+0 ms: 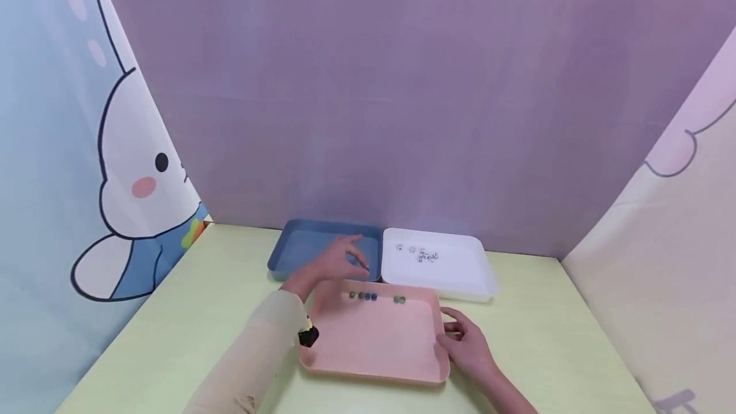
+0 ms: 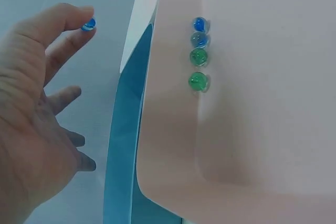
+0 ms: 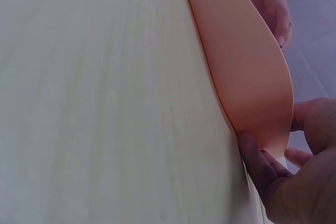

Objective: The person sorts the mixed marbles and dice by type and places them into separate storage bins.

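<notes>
My left hand point(image 1: 338, 259) is over the blue tray point(image 1: 307, 240), near the back edge of the pink tray point(image 1: 374, 344). In the left wrist view its thumb and index finger pinch a blue glass marble point(image 2: 88, 24), while the other fingers are spread. Green marbles point(image 2: 198, 81) and blue marbles point(image 2: 199, 39) lie in a row along the pink tray's far side, with a gap before the last green ones. My right hand point(image 1: 468, 347) grips the pink tray's right wall, thumb and fingers on either side, as the right wrist view shows.
A white tray point(image 1: 468, 270) stands beside the blue one at the back, holding several small white pieces point(image 1: 425, 256) with dark marks. All the trays are on a pale wood-grain table point(image 1: 535, 324). A purple curtain point(image 1: 402, 114) rises behind, with printed cloth point(image 1: 46, 177) at the left.
</notes>
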Motion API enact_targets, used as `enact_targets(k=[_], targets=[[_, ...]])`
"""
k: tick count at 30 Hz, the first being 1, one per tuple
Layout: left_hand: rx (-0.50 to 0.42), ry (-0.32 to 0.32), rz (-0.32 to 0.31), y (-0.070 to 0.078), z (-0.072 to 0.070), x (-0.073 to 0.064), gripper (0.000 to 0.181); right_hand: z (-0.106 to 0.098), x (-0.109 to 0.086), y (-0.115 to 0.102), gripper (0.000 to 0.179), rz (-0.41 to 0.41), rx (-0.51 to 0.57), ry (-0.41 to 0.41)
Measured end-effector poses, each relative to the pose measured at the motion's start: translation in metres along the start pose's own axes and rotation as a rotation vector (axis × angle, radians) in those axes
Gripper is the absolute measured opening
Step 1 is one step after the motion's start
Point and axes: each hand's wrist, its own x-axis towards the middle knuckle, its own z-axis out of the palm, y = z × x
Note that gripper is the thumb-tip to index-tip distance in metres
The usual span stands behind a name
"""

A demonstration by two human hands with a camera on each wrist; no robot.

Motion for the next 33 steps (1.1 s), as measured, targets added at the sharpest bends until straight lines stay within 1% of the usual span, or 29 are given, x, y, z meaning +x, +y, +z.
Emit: enact_targets(k=[1,3,6,8,13,18,22,25,30,33], targets=[[-0.014,0.005,-0.003,-0.001,-0.001,0.001,0.006,0.0,0.001,0.0,0.055,-0.002,0.002,-0.004],[-0.051,0.006,-0.03,-0.003,-0.001,0.005,0.004,-0.001,0.002,0.0,0.055,0.001,-0.006,-0.001],[-0.132,0.011,-0.064,-0.007,0.001,0.009,0.004,-0.001,0.001,0.002,0.054,0.013,-0.014,0.012],[-0.188,0.031,-0.075,-0.009,0.004,0.013,0.005,-0.002,0.002,0.002,0.054,0.014,-0.022,0.016],[-0.276,0.092,-0.102,-0.018,0.012,0.021,0.01,0.0,0.003,0.001,0.052,0.006,-0.043,0.019],[-0.357,0.117,-0.128,-0.024,0.021,0.026,0.016,0.001,0.005,-0.001,0.053,0.016,-0.038,0.011],[-0.381,0.133,-0.135,-0.026,0.028,0.032,0.015,-0.001,0.005,-0.003,0.053,0.005,-0.023,0.005],[-0.395,0.151,-0.126,-0.028,0.031,0.036,0.015,-0.001,0.006,-0.004,0.053,-0.003,-0.017,0.0],[-0.387,0.15,-0.14,-0.031,0.034,0.039,0.013,-0.001,0.005,-0.002,0.054,0.013,-0.008,-0.012],[-0.375,0.151,-0.133,-0.032,0.035,0.042,0.014,0.0,0.005,-0.003,0.054,0.012,-0.014,-0.017]])
